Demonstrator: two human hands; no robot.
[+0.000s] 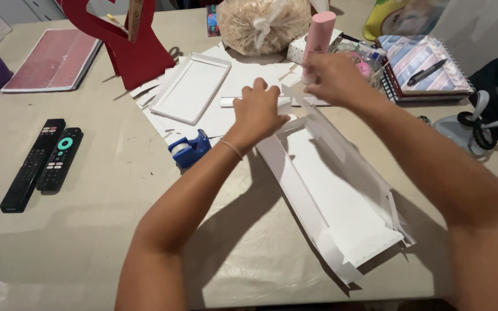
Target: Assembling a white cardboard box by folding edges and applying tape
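A long white card tray (341, 201) with folded-up sides lies slantwise on the table (87, 230), running from the middle toward the near right. My left hand (257, 110) presses on its far end, fingers curled over the folded corner. My right hand (332, 78) is just beyond that end, closed around a pink glue stick (320, 35) held upright with its tip down near the corner. A smaller finished white card tray (190, 87) rests on white sheets to the left of my hands.
A blue tape dispenser (189, 150) sits by my left wrist. Two black remotes (41, 162) lie at the left, a pink notebook (53, 60) and a red card shape (131, 43) behind them. A bag of straw-like filler (263, 23) and striped notebooks (422, 63) stand at the back.
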